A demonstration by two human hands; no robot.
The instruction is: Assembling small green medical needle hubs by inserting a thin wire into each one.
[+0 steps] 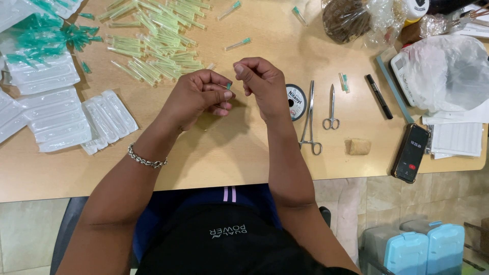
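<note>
Light wooden table [244, 163], evenly lit; beige tiled floor [356, 198] beneath; dark chair [63, 234].

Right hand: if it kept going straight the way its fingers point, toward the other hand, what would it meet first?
The right hand points at the left hand, which pinches a small green-tipped needle. It would likely meet that needle first; the gap looks free, though depth is unclear.

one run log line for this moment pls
left hand: pinches green-tipped needle | right hand: pinched shut beside it | table: spool, scissors, forceps
</note>
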